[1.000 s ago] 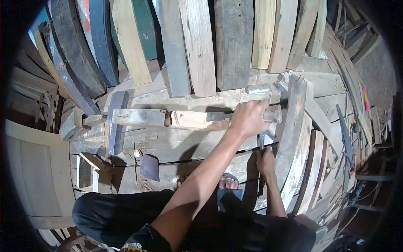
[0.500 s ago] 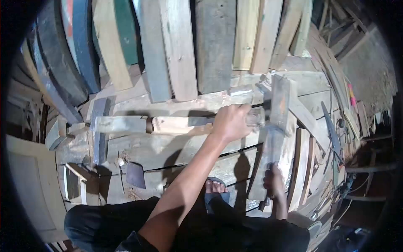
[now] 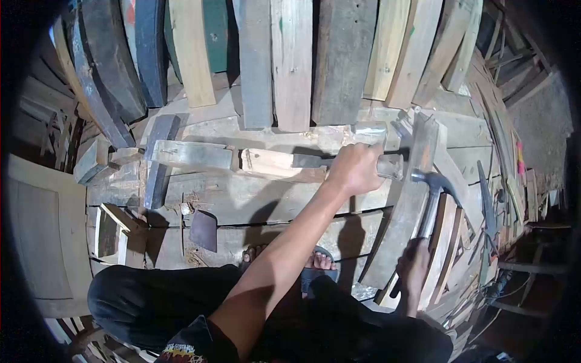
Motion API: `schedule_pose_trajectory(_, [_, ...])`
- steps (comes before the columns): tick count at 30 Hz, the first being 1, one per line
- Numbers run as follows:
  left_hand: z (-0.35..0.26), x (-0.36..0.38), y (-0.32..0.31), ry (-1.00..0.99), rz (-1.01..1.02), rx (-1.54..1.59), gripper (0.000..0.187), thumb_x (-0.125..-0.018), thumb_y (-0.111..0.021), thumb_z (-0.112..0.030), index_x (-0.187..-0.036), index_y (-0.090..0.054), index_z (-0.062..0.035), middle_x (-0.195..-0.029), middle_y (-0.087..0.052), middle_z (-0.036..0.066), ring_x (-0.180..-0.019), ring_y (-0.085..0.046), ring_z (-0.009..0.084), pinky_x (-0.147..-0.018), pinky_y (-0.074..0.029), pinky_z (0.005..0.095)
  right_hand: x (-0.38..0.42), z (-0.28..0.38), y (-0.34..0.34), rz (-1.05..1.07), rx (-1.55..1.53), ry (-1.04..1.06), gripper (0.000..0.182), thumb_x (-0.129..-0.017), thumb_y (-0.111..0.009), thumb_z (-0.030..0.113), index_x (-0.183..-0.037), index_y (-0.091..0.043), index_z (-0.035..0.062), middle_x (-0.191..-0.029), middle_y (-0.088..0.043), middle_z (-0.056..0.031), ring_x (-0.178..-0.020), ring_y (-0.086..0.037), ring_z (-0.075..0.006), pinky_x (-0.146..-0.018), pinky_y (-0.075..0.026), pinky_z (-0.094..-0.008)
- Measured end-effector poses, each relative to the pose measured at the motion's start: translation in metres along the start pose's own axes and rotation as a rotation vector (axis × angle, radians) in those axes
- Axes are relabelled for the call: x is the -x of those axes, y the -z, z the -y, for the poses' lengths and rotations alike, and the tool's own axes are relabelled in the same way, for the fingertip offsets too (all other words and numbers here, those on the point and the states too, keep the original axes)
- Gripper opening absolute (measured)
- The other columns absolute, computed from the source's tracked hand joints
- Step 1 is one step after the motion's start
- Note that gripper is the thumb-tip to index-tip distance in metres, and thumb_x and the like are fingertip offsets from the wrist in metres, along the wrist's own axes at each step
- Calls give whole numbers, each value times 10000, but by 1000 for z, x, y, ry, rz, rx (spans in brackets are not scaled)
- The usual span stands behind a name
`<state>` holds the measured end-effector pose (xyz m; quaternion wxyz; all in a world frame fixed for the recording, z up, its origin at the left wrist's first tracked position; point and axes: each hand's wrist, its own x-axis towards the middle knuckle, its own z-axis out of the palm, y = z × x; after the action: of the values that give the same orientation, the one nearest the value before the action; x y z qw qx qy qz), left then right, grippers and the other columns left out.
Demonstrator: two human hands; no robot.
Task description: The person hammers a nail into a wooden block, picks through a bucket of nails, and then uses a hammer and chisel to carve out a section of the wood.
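My left hand point(image 3: 358, 169) is closed around the right part of a wooden piece point(image 3: 266, 162) that lies crosswise on the planks. Left of that piece is a grey wooden block point(image 3: 193, 155), its far end resting on a dark crosspiece point(image 3: 158, 181). In my right hand point(image 3: 413, 266) is a hammer point(image 3: 431, 206), gripped by its handle, with the metal head up beside a grey board point(image 3: 417, 157). The head looks close to the board; whether they touch I cannot tell.
Several long boards point(image 3: 293, 66) stand along the far side. A dark flat blade-like piece point(image 3: 203, 231) lies on the planks, left of my sandalled feet point(image 3: 319, 263). A handsaw-like tool point(image 3: 486, 199) and stacked wood strips lie at right.
The view has shifted, so the boards sit further right. The hammer, blurred before, now shows clearly, with its head right of the grey board. My left hand keeps its hold.
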<state>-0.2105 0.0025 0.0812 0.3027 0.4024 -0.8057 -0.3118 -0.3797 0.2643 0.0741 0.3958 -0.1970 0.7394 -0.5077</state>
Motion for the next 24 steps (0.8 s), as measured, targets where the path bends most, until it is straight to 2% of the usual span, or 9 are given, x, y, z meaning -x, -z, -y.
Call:
schedule_pose_trajectory(2, [4, 2, 3, -9, 3, 3, 386, -652, -794, -187, -991, -749, -8, -810, -719, 289, -825, -731, 475, -789, -598, 533, -1, 4, 20, -60, -116, 14, 530, -1098, -449, 653, -894, -517, 168, -677, -404, 62, -494, -389, -72, -433, -288, -266])
schedule_pose_trajectory(5, [4, 3, 3, -1, -14, 20, 440, -647, -802, -194, -1046, -756, -14, -819, -725, 283, -831, -736, 467, -799, -603, 527, -14, 4, 61, -327, -204, 289, 536, -1070, -494, 680, -1076, -611, 157, -662, -405, 66, -492, -373, -58, -424, -285, -259])
schedule_pose_trajectory(10, [9, 3, -5, -10, 50, 7, 430, -664, -819, -222, -1032, -746, -13, -836, -733, 280, -824, -738, 463, -773, -608, 521, -9, 31, 12, -458, -335, 378, 545, -1057, -497, 700, -1060, -606, 166, -642, -400, 73, -427, -309, -60, -381, -222, -256])
schedule_pose_trajectory(11, [6, 3, -2, -1, 54, 1, 408, -675, -805, -205, -1027, -745, -6, -838, -735, 279, -833, -741, 465, -789, -608, 525, -18, 4, 15, -354, -350, 286, 549, -1070, -473, 692, -1034, -590, 157, -648, -407, 59, -443, -321, -60, -394, -241, -258])
schedule_pose_trajectory(13, [3, 2, -1, 11, 63, -13, 367, -698, -777, -170, -1017, -742, 6, -842, -740, 277, -852, -745, 468, -819, -608, 532, -7, -10, -8, -117, 274, 301, 505, -1114, -440, 621, -981, -561, 149, -672, -437, 51, -472, -373, -57, -429, -288, -245])
schedule_pose_trajectory(15, [5, 3, -3, 12, 82, -59, 342, -704, -764, -166, -993, -732, 12, -840, -740, 273, -860, -746, 468, -819, -611, 531, 4, 4, -20, 39, 72, 35, 496, -1134, -415, 587, -957, -562, 147, -677, -435, 57, -470, -358, -58, -426, -277, -254])
schedule_pose_trajectory(17, [7, 4, -4, -44, 46, -68, 322, -707, -749, -155, -979, -726, 16, -835, -737, 277, -854, -747, 468, -812, -613, 531, 5, 15, -8, 9, 27, 36, 520, -1122, -412, 621, -940, -557, 156, -675, -419, 62, -469, -339, -60, -427, -265, -254])
schedule_pose_trajectory(21, [8, 3, -6, 23, 104, -47, 313, -675, -741, -109, -960, -724, 21, -821, -733, 284, -853, -751, 469, -821, -615, 534, 3, 46, 28, -435, -95, 224, 529, -1075, -471, 689, -953, -538, 178, -653, -386, 76, -469, -339, -62, -403, -253, -256])
schedule_pose_trajectory(24, [13, 2, -10, 18, 103, -61, 378, -656, -776, -168, -988, -737, 7, -818, -733, 273, -845, -747, 462, -804, -611, 533, 1, 62, 29, -463, -312, 304, 512, -1084, -491, 655, -964, -527, 159, -618, -366, 83, -444, -313, -40, -377, -214, -219])
